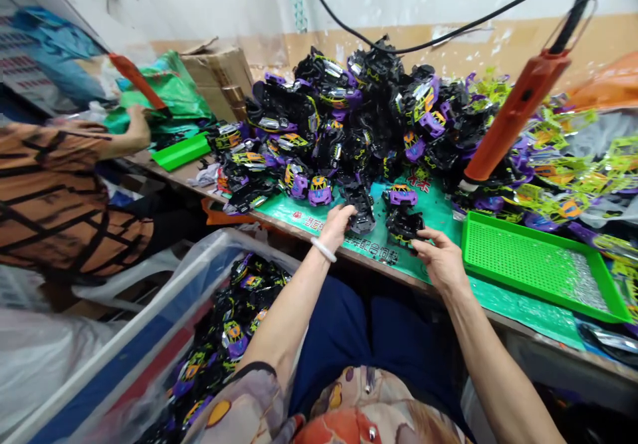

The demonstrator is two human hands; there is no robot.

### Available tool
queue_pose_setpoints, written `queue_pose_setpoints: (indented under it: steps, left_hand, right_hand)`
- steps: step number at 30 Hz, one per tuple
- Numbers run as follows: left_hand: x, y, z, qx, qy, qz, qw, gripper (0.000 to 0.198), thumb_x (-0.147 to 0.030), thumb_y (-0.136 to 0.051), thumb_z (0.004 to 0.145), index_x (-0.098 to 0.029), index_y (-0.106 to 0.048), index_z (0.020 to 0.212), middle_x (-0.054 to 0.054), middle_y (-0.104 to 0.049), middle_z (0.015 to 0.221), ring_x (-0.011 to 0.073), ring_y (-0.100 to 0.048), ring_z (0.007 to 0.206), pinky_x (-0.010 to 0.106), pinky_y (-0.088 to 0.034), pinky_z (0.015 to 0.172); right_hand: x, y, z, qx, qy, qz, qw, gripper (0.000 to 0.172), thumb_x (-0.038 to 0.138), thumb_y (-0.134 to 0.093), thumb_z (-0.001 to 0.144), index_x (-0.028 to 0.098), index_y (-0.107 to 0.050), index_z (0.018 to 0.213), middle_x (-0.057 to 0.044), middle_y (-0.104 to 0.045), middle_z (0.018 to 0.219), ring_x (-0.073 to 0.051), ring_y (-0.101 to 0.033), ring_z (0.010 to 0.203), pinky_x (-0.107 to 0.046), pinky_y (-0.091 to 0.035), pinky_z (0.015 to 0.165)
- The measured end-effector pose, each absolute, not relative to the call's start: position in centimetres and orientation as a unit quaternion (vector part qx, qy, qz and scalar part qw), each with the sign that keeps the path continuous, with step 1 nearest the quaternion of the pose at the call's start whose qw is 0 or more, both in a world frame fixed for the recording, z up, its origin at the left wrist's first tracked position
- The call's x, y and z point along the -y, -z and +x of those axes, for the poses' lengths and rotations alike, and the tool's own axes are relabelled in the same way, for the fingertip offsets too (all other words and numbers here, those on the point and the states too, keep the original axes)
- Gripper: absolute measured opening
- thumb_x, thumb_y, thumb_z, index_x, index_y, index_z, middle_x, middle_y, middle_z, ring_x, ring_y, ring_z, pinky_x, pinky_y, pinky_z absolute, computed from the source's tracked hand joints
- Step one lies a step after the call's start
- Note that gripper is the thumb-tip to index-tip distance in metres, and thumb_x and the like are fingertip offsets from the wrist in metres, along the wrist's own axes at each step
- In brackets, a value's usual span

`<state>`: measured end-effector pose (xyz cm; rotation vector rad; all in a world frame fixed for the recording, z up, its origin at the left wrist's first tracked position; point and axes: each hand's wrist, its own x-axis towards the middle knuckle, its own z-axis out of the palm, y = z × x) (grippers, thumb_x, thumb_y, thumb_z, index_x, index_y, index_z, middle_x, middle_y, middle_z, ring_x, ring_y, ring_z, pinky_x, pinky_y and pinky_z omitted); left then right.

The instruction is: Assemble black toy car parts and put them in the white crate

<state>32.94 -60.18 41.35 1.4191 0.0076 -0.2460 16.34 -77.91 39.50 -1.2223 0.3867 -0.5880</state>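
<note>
My left hand (339, 226) has its thumb and fingers closed on the near left edge of a black plastic toy car base (363, 213), which rests on the green sheet (343, 248). To the right, the fingers of my right hand (441, 258) pinch the edge of another black toy car part (403, 226). Directly behind that part sits a purple and black toy car body (403, 195). Two more purple-fronted car bodies, one of them upright (319, 191), stand to the left of my left hand.
A heap of black and purple car parts (369, 92) fills the bench's back. An orange electric screwdriver (518, 118) hangs at right above a green tray (523, 251) with small silvery screws. A lined bin (224, 244) holds cars at left. A co-worker's hand (137, 128) is further left.
</note>
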Motion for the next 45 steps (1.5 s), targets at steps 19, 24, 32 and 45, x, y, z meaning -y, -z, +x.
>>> queue_pose_setpoints:
  steps: [19,24,32,45]
  left_hand:
    - [55.0,-43.0,23.0,-0.029,0.165,0.464,0.870,0.033,-0.022,-0.063,0.070,-0.015,-0.065,0.101,0.006,-0.073,0.099,0.0276,-0.066,0.108,0.040,-0.054,0.091]
    - [54.6,-42.5,21.8,-0.016,0.140,0.486,0.862,0.036,-0.026,-0.067,0.069,-0.018,-0.063,0.104,0.005,-0.071,0.105,0.0264,-0.064,0.111,0.038,-0.052,0.093]
    - [54.1,-41.6,21.0,-0.011,0.122,0.464,0.877,0.047,-0.024,-0.077,0.063,-0.019,-0.062,0.107,0.002,-0.070,0.109,0.0232,-0.061,0.115,0.034,-0.046,0.100]
    - [51.6,-40.1,19.6,-0.003,0.104,0.431,0.896,0.048,-0.025,-0.082,0.066,-0.018,-0.066,0.111,0.005,-0.068,0.118,0.0231,-0.057,0.120,0.036,-0.039,0.107]
  right_hand:
    - [73.7,-38.0,13.3,-0.048,0.325,-0.620,0.713,0.036,0.039,-0.085,0.064,0.023,-0.069,0.092,-0.010,-0.055,0.132,-0.028,-0.055,0.123,-0.041,-0.054,0.090]
    - [73.6,-37.2,13.5,-0.055,0.327,-0.616,0.714,0.040,0.043,-0.085,0.062,0.022,-0.063,0.089,-0.010,-0.052,0.134,-0.029,-0.055,0.123,-0.047,-0.053,0.094]
    - [73.5,-37.0,13.3,-0.040,0.331,-0.630,0.702,0.041,0.041,-0.087,0.061,0.022,-0.062,0.088,-0.010,-0.052,0.133,-0.030,-0.056,0.121,-0.046,-0.053,0.092]
    - [72.1,-36.5,13.0,0.053,0.296,-0.627,0.719,0.033,0.017,-0.086,0.066,0.026,-0.071,0.094,-0.004,-0.055,0.130,-0.022,-0.058,0.118,-0.036,-0.055,0.089]
